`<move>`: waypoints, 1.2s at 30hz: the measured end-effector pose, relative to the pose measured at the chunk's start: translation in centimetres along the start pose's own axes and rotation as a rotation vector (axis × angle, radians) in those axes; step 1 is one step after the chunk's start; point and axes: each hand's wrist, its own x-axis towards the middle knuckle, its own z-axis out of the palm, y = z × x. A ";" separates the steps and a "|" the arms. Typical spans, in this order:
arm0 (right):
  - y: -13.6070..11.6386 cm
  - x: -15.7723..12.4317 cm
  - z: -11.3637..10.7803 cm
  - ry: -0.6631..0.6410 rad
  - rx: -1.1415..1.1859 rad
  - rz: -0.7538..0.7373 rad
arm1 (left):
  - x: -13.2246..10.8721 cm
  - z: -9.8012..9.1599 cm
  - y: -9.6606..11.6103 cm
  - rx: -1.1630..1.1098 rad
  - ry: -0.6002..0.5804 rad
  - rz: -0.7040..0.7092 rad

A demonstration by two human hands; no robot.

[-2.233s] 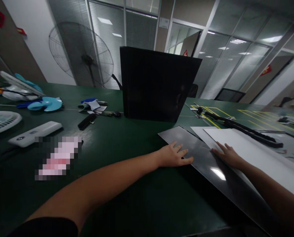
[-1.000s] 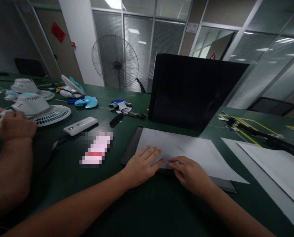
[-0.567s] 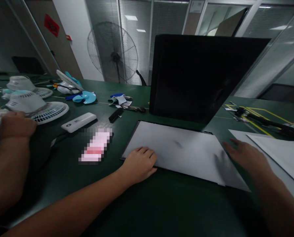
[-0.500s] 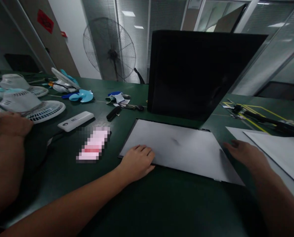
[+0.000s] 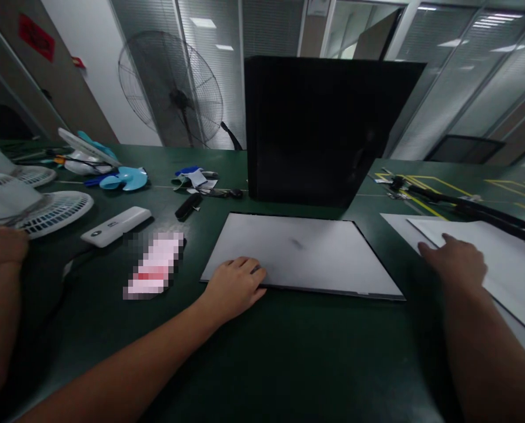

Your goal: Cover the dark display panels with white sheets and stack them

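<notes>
A flat white panel (image 5: 319,258) with a thin black border lies on the green table, a grey smudge near its middle. My left hand (image 5: 236,288) rests on its front left edge, fingers lying over the white surface and the thumb by the border. To the right, my right hand (image 5: 458,264) is at the near left edge of several large white sheets (image 5: 509,264). Its thumb and index finger are apart; whether it touches the sheets I cannot tell. A black screen-like panel (image 5: 319,129) stands upright behind the white one.
A phone with a blurred screen (image 5: 156,264), a white power bank (image 5: 116,226) and a small black object (image 5: 188,207) lie left. Beyond them are white fan parts (image 5: 59,211) and blue fan blades (image 5: 125,178). Another person's hand (image 5: 2,244) is at far left. Black bars (image 5: 465,202) lie right.
My right hand has moved from beside the white panel's right edge to the white sheets. The panel's black right border now shows. My left hand stays on the panel; the view has shifted right.
</notes>
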 end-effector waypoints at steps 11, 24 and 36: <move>-0.3 -0.8 1.1 -0.056 -0.007 -0.014 | -0.2 -0.6 0.3 0.029 -0.059 0.008; -3.4 -3.7 -1.6 0.062 -0.037 -0.144 | -0.4 -0.3 -0.1 0.027 0.019 0.039; -7.6 -7.9 -2.5 0.097 -0.078 -0.324 | -0.7 0.7 -0.7 -0.032 0.210 0.105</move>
